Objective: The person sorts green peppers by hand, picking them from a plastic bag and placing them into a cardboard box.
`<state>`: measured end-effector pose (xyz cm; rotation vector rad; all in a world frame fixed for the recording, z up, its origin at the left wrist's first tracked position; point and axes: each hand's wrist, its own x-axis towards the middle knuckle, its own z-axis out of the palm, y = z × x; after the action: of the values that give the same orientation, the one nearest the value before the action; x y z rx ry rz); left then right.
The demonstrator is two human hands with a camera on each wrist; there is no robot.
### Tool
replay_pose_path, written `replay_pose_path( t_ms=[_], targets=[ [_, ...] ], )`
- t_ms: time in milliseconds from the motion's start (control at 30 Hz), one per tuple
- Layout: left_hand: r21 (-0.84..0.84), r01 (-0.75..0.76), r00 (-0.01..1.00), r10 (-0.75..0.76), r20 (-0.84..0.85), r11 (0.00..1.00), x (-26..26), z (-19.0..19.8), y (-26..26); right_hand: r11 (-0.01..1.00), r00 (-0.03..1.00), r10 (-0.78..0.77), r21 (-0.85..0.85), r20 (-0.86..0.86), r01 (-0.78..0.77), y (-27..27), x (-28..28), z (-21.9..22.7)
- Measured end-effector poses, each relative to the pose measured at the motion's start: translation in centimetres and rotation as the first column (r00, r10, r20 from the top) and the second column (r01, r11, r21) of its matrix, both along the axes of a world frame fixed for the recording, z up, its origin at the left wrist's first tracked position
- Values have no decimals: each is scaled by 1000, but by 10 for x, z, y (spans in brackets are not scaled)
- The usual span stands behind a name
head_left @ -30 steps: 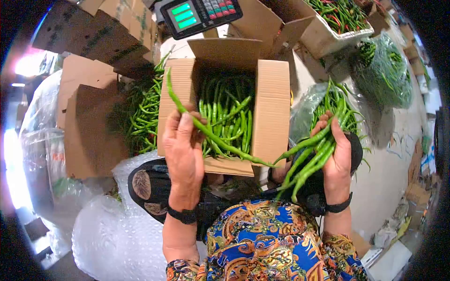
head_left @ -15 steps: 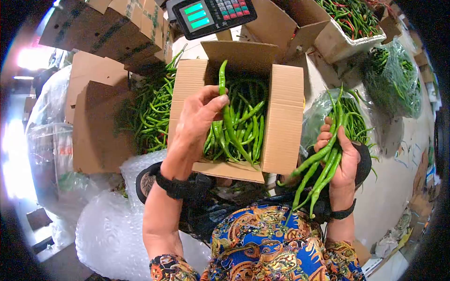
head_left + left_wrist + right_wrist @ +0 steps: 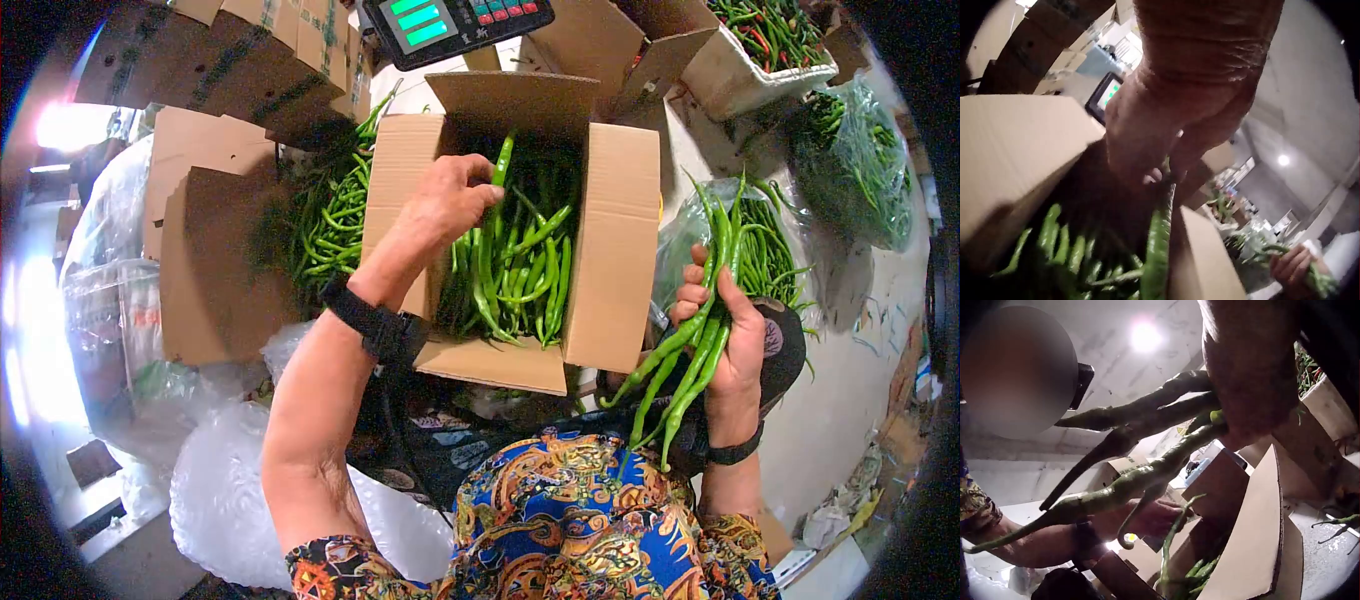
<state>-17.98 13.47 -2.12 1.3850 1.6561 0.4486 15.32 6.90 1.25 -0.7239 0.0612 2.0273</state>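
In the head view the left hand (image 3: 450,200) pinches one long green pepper (image 3: 486,262) upright over the open cardboard box (image 3: 624,240), above the green peppers (image 3: 545,285) lying inside. The left wrist view shows the thumb and fingers of that hand (image 3: 1166,119) around the pepper (image 3: 1158,250). Right of the box, the right hand (image 3: 735,330) grips a bunch of several long green peppers (image 3: 690,370), their lower ends hanging down. The right wrist view shows this bunch (image 3: 1141,478) sticking out of the hand (image 3: 1250,400).
Loose green peppers (image 3: 335,220) lie left of the box, beside brown cardboard (image 3: 215,270). A scale display (image 3: 460,22) stands behind. A white foam crate (image 3: 720,85) and bagged peppers (image 3: 860,165) are at back right; more peppers (image 3: 768,255) lie behind the right hand. Bubble wrap (image 3: 225,490) is front left.
The left hand has moved right, from the box's left flap to over its inside, and its pepper has swung from slanting to nearly upright. The right hand still grips its bunch.
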Motion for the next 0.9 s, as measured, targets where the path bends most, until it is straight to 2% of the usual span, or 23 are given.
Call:
replay_pose_path(
  t_ms=[33,67,100,167,233,300,400,500,667,700,767,900],
  targets=[
    [12,-8,999,8,-40,1000,2,0,3,1000,1000,-1,4,2,1,-1,0,0],
    [-47,10,991,-16,-130,999,3,1,8,1000,1000,-7,-13,26,7,-3,0,1],
    [-44,7,991,-12,-133,999,7,-3,12,999,999,-11,-30,47,12,-3,-2,0],
    [57,127,921,-96,-378,990,17,-26,19,1000,998,-2,-13,60,3,-5,-5,-1],
    [11,124,865,-103,-491,992,31,-59,12,1000,986,26,9,162,-28,-7,-7,1],
    [34,104,848,-71,-525,994,46,-71,0,999,984,37,9,174,-39,-6,-9,6],
    [121,120,916,-63,-397,985,48,-65,-16,998,972,43,30,230,-51,-9,-9,7],
    [126,100,922,-44,-385,987,49,-66,-21,998,958,56,19,280,-64,-12,-8,8],
    [69,70,945,-44,-324,995,42,-52,-14,1000,974,12,2,225,-13,-10,-14,14],
    [69,71,945,-45,-324,995,40,-43,-13,1000,979,6,13,204,-9,-11,-12,10],
    [133,36,986,-14,-166,990,36,-19,-9,1000,983,1,18,185,-5,-10,-10,8],
    [43,44,999,-43,-8,998,25,22,0,999,986,37,-40,162,-31,-6,-11,14]
  ],
)
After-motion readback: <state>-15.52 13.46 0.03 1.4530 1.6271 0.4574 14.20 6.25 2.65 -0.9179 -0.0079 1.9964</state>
